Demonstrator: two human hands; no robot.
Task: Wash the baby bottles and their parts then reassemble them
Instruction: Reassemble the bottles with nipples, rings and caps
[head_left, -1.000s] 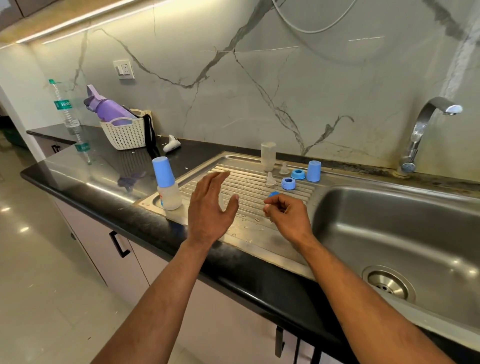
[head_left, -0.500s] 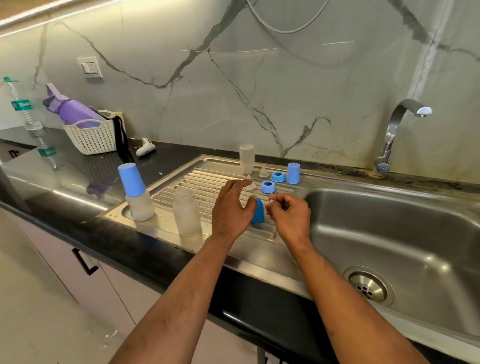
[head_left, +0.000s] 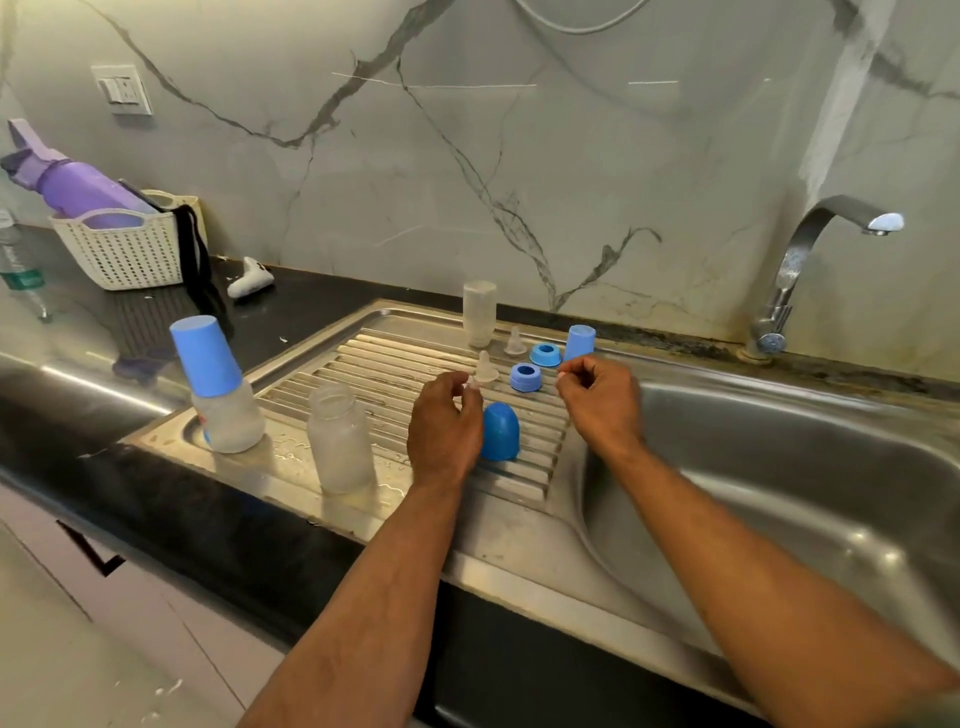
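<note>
Plainly, the left hand pinches a clear teat on the drainboard while the right hand curls empty, and its wrist could topple the blue cap just beside.

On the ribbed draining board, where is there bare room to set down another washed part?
Bare ribs lie between the open bottle and the upturned bottle at the back. The right end is crowded: blue rings, teats, caps and both hands. The sink basin shows nothing in it.
</note>
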